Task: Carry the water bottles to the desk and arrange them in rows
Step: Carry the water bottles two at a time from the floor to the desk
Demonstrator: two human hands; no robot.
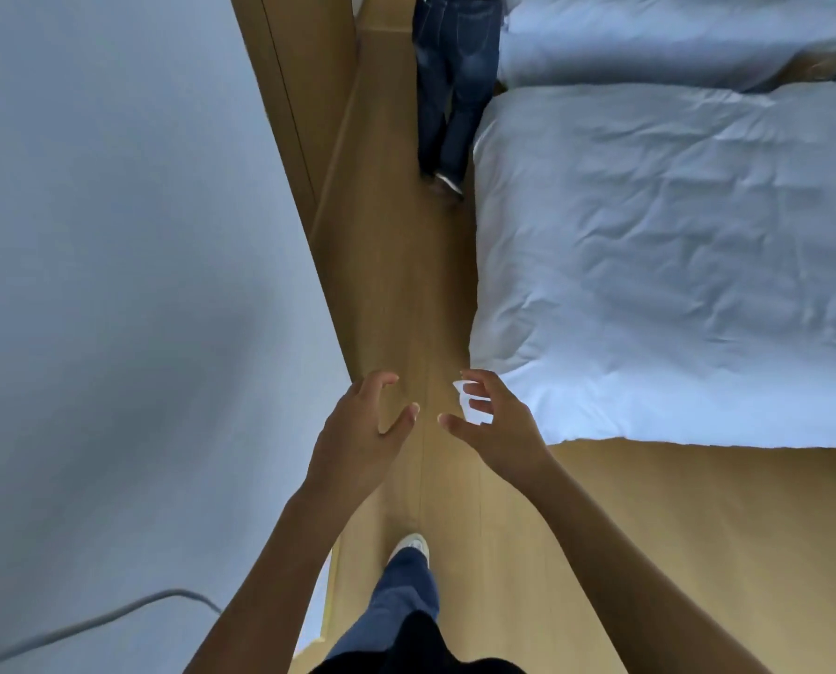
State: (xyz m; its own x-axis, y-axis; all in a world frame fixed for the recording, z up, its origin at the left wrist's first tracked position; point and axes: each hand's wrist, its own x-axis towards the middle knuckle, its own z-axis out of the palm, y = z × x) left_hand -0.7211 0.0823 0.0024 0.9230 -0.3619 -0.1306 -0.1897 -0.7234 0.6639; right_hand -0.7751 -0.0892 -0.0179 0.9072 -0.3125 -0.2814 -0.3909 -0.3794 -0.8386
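No water bottle and no desk appear in the head view. My left hand [365,425] and my right hand [491,420] are held out in front of me over the wooden floor, close together, fingers loosely curled and spread. Neither hand holds anything. Below them my own leg in blue jeans with a white shoe [408,547] steps forward along the floor.
A white wall [129,284] with a wooden baseboard runs along the left. A bed with a white duvet [673,265] fills the right side. Another person's legs in jeans [450,94] stand ahead in the narrow floor passage [401,284]. A grey cable [90,625] crosses the lower left.
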